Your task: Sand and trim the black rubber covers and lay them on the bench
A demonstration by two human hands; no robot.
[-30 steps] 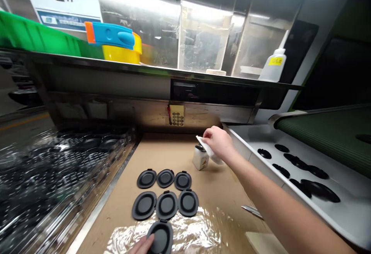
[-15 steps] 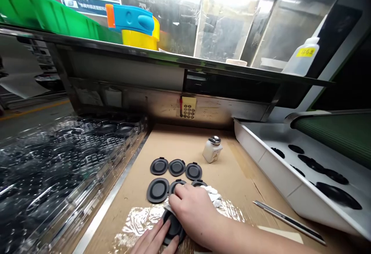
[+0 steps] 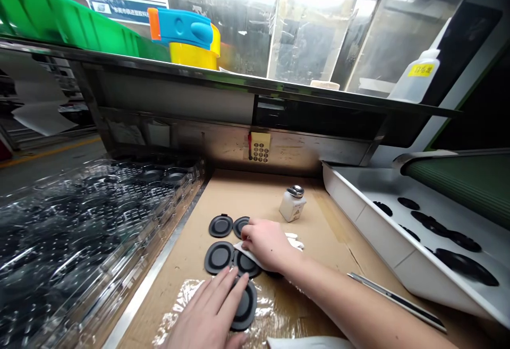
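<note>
My right hand [image 3: 266, 243] pinches a white wipe [image 3: 249, 250] against the black rubber pads in the middle of the cardboard-covered bench [image 3: 319, 280]. One round black pad [image 3: 246, 264] lies partly under the wipe. Others [image 3: 220, 226] lie flat around it, and some are hidden by the hand. My left hand [image 3: 205, 312] rests with its fingers spread on a lower black pad [image 3: 246, 306], which sits on crumpled foil [image 3: 181, 306]. A small white dispenser bottle with a metal pump top [image 3: 292, 204] stands beyond my right hand.
Stacked clear plastic trays [image 3: 99, 216] holding dark pads fill the left side. On the right, a white tray [image 3: 398, 237] holds black pads. A utility knife [image 3: 398, 301] lies near its front edge. A steel shelf [image 3: 239, 86] with a green crate and squeeze bottle runs overhead.
My right hand has moved forward with the wipe, from the lower pad to the middle row. My left hand now lies across the lower pad, and the view has barely shifted since the last frame.
</note>
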